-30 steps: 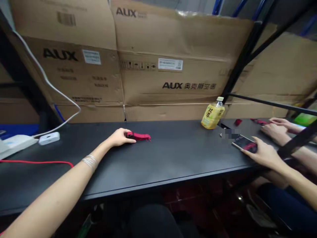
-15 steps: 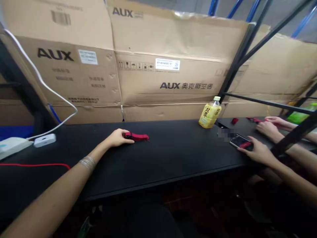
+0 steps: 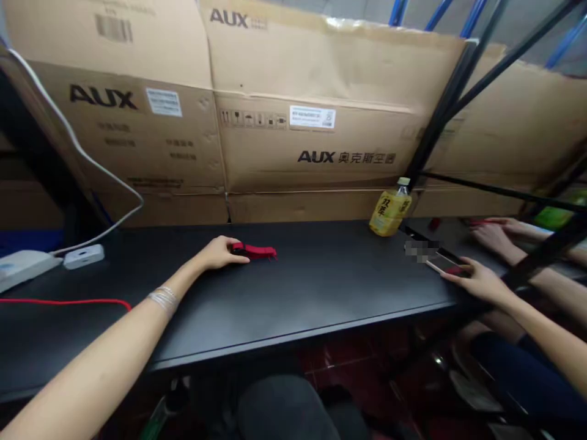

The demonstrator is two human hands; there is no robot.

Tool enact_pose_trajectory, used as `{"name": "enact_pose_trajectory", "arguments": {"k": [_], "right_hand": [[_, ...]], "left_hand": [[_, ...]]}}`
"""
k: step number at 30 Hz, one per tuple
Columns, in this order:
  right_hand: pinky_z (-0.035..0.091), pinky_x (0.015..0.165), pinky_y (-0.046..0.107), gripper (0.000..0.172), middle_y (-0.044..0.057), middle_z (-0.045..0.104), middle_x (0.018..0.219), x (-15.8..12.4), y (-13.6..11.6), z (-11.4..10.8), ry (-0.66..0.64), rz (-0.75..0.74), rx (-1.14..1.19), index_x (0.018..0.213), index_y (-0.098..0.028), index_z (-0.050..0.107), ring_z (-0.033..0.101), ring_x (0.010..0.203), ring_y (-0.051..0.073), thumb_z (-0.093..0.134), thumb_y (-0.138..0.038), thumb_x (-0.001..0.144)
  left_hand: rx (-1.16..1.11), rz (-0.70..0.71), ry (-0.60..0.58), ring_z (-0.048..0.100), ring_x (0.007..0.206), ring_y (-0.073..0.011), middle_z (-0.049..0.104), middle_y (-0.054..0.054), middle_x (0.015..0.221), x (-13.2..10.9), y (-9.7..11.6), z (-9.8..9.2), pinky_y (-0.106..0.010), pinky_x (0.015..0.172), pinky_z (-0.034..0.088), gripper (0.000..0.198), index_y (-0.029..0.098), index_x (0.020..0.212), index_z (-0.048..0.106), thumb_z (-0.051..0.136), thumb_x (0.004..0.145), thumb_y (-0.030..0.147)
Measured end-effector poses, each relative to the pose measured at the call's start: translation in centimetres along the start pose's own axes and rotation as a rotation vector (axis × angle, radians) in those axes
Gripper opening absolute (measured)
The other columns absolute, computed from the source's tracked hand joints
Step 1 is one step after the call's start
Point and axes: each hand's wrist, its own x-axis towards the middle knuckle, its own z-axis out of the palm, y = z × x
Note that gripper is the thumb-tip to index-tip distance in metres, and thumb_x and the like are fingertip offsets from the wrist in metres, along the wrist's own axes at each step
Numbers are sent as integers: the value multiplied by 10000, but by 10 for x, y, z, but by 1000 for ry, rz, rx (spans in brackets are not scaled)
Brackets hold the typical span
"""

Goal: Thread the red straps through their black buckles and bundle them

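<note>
My left hand [image 3: 220, 253] rests on the black table [image 3: 298, 299], thumb and fingers closed round the black end of a folded red strap [image 3: 257, 251]. The strap's loose end points right, with a few threads hanging from it. Far to the right, my right hand [image 3: 479, 280] grips the near edge of a smartphone [image 3: 444, 261] lying at the table's front. A red patch shows on the phone's screen close to my fingers. Part of the black piece in my left hand is hidden by the fingers.
A yellow drink bottle [image 3: 391, 208] stands at the back. Another person's hands [image 3: 498, 239] work beyond the black rack post [image 3: 527, 269]. Left lie a white power strip [image 3: 27, 269], a small white box [image 3: 84, 256] and a red cable [image 3: 68, 301]. Cardboard [image 3: 321, 73] walls the back.
The picture has brightened, and the phone's screen looks darker. Both my hands keep nearly the same places. The other person's hands have shifted slightly.
</note>
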Motion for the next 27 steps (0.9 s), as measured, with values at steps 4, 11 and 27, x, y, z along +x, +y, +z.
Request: {"name": "enact_pose_trajectory", "arguments": {"k": [4, 11, 27], "right_hand": [[460, 756, 412, 787, 168, 651, 905, 3, -4, -5, -122, 106, 117, 1203, -85, 435, 597, 913, 345, 610, -548, 591], [410, 909, 359, 720, 196, 524, 1208, -3, -81, -20, -100, -74, 0, 1262, -69, 416, 516, 1087, 306, 569, -509, 714], [394, 946, 418, 658, 75, 541, 1231, -50, -416, 75, -376, -568, 805, 1218, -208, 525, 495, 1131, 257, 515, -647, 728]], "left_hand": [[27, 3, 8, 370, 523, -107, 447, 41, 537, 0, 0, 0, -221, 490, 250, 472, 141, 737, 649, 666, 552, 575], [31, -5, -8, 371, 530, -109, 452, 39, 549, 1, 0, 0, -217, 487, 252, 496, 143, 781, 653, 657, 560, 586], [38, -28, -36, 392, 526, -113, 478, 42, 555, 3, 2, -3, -218, 487, 272, 533, 148, 890, 655, 680, 547, 555]]}}
